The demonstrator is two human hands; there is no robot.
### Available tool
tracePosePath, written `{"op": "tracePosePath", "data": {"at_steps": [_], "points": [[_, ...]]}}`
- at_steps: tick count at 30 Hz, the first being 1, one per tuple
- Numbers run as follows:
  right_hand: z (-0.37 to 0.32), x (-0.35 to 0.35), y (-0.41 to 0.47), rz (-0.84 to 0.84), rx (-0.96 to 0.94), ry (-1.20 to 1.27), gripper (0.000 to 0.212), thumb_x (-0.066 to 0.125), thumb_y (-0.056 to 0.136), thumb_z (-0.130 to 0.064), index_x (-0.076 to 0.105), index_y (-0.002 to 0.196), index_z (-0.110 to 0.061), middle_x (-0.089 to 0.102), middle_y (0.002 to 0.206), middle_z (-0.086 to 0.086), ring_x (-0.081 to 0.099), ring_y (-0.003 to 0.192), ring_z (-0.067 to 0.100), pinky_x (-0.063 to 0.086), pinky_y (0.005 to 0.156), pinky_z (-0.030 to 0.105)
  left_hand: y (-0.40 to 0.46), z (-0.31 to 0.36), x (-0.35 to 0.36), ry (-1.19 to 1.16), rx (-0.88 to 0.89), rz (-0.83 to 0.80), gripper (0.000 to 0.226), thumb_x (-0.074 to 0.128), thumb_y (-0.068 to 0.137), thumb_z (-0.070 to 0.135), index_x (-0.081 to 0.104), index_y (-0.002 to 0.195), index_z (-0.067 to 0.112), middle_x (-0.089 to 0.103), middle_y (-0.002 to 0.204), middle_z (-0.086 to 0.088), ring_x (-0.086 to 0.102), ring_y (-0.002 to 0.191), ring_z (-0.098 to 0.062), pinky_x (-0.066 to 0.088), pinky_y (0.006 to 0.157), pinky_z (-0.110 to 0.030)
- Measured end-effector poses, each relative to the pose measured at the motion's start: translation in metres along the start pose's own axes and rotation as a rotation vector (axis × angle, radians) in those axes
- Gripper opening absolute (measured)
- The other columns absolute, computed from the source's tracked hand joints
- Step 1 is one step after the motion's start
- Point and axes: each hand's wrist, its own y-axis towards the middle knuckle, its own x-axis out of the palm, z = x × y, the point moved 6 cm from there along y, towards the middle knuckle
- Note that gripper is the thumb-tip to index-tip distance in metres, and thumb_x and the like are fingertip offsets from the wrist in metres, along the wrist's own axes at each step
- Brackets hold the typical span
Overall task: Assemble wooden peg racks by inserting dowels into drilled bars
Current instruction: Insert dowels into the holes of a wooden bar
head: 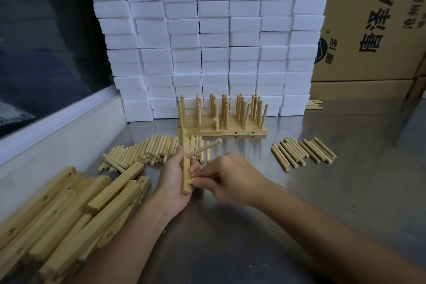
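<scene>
Drilled bars (69, 205) are being kept in a loose heap at the near left corner of the desk (322, 191), closest to the camera. Just beyond them, one bar (185, 168) is being held upright over the middle of the desk, gripped by the left hand (175, 182) with its fingers wrapped round the wood. One dowel (202, 148) is already sticking out of it at a slant. The right hand (228, 177) is being kept narrow, its fingertips pinched at the bar's lower part; whether a second dowel is being held there cannot be told, since the fingers are blurred.

Loose dowels (147, 152) are being stored in a pile behind the left hand, and a second batch (302, 152) towards the right edge. Finished racks (221, 120) are being stood against the white foam blocks (207, 48) at the far edge.

Judged from here, a dowel entering askew could be jammed or left tilted, and the bar could be twisted out of the grip by sideways pushing.
</scene>
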Motion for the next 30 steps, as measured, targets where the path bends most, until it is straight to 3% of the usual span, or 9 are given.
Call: {"op": "tracePosePath", "data": {"at_steps": [3, 8, 11, 15, 18, 20, 22, 27, 30], "points": [[-0.019, -0.003, 0.000, 0.006, -0.117, -0.422, 0.021, 0.051, 0.097, -0.034, 0.067, 0.095, -0.021, 0.065, 0.084, -0.002, 0.062, 0.080, 0.027, 0.042, 0.060, 0.035, -0.002, -0.001, 0.001, 0.016, -0.002, 0.031, 0.037, 0.040, 0.104, 0.042, 0.048, 0.084, 0.012, 0.039, 0.051, -0.001, 0.035, 0.036, -0.011, 0.024, 0.031, -0.020], [-0.024, -0.002, 0.000, 0.043, -0.082, -0.427, 0.026, 0.046, 0.097, -0.035, 0.067, 0.092, -0.020, 0.062, 0.076, -0.003, 0.059, 0.071, 0.026, 0.036, 0.058, 0.031, -0.003, -0.003, 0.002, 0.006, -0.014, 0.052, 0.039, 0.042, 0.103, 0.044, 0.050, 0.084, 0.011, 0.040, 0.049, 0.000, 0.036, 0.036, -0.011, 0.025, 0.031, -0.018], [-0.004, 0.003, 0.003, -0.010, 0.201, -0.082, 0.027, 0.056, 0.093, -0.030, 0.071, 0.076, -0.014, 0.058, 0.061, -0.003, 0.049, 0.054, 0.013, 0.039, 0.057, 0.026, -0.003, -0.001, 0.002, 0.081, 0.051, 0.036, 0.035, 0.039, 0.105, 0.042, 0.048, 0.095, 0.009, 0.038, 0.050, -0.001, 0.033, 0.038, -0.012, 0.027, 0.034, -0.019], [0.019, 0.012, 0.001, -0.014, 0.567, 0.400, 0.018, 0.067, 0.087, -0.023, 0.077, 0.080, -0.009, 0.073, 0.075, 0.001, 0.064, 0.070, 0.005, 0.051, 0.068, 0.020, -0.001, 0.000, 0.002, 0.199, 0.121, 0.054, 0.038, 0.036, 0.106, 0.041, 0.052, 0.113, 0.007, 0.039, 0.051, -0.001, 0.033, 0.039, -0.014, 0.027, 0.039, -0.022], [0.008, 0.002, 0.004, 0.040, 0.437, 0.249, 0.014, 0.070, 0.084, -0.021, 0.069, 0.073, -0.011, 0.062, 0.062, -0.007, 0.056, 0.058, 0.003, 0.046, 0.057, 0.021, -0.003, 0.001, 0.002, 0.138, 0.106, 0.089, 0.047, 0.039, 0.105, 0.040, 0.056, 0.121, -0.001, 0.058, 0.076, -0.013, 0.056, 0.065, -0.023, 0.041, 0.054, -0.030], [-0.007, -0.004, 0.008, 0.013, 0.232, -0.005, 0.012, 0.069, 0.084, -0.020, 0.066, 0.073, -0.017, 0.063, 0.069, -0.006, 0.056, 0.063, 0.008, 0.044, 0.059, 0.026, -0.002, 0.000, 0.000, 0.125, 0.061, 0.104, 0.047, 0.040, 0.104, 0.043, 0.058, 0.129, 0.007, 0.066, 0.107, -0.020, 0.064, 0.094, -0.033, 0.050, 0.069, -0.037], [-0.016, -0.006, 0.009, 0.005, 0.136, -0.138, 0.007, 0.067, 0.084, -0.021, 0.069, 0.077, -0.020, 0.067, 0.076, -0.003, 0.060, 0.070, 0.016, 0.049, 0.065, 0.030, -0.003, 0.000, 0.000, 0.133, 0.032, 0.105, 0.048, 0.039, 0.104, 0.046, 0.059, 0.130, 0.010, 0.067, 0.119, -0.022, 0.066, 0.103, -0.034, 0.054, 0.075, -0.039], [-0.001, -0.005, 0.002, -0.169, 0.406, 0.491, 0.009, 0.068, 0.087, -0.010, 0.073, 0.086, -0.003, 0.075, 0.079, 0.008, 0.070, 0.067, 0.011, 0.053, 0.057, 0.019, -0.001, -0.004, -0.004, 0.088, -0.005, 0.119, 0.056, 0.039, 0.102, 0.051, 0.062, 0.115, 0.002, 0.057, 0.099, -0.018, 0.056, 0.086, -0.033, 0.041, 0.060, -0.036], [0.004, -0.008, -0.002, -0.270, 0.453, 0.755, 0.017, 0.064, 0.092, -0.010, 0.070, 0.105, 0.001, 0.076, 0.094, 0.013, 0.073, 0.079, 0.015, 0.057, 0.068, 0.021, 0.002, -0.006, -0.006, 0.046, -0.008, 0.121, 0.052, 0.038, 0.102, 0.053, 0.062, 0.104, 0.008, 0.054, 0.077, -0.009, 0.053, 0.064, -0.023, 0.040, 0.054, -0.034]]}}
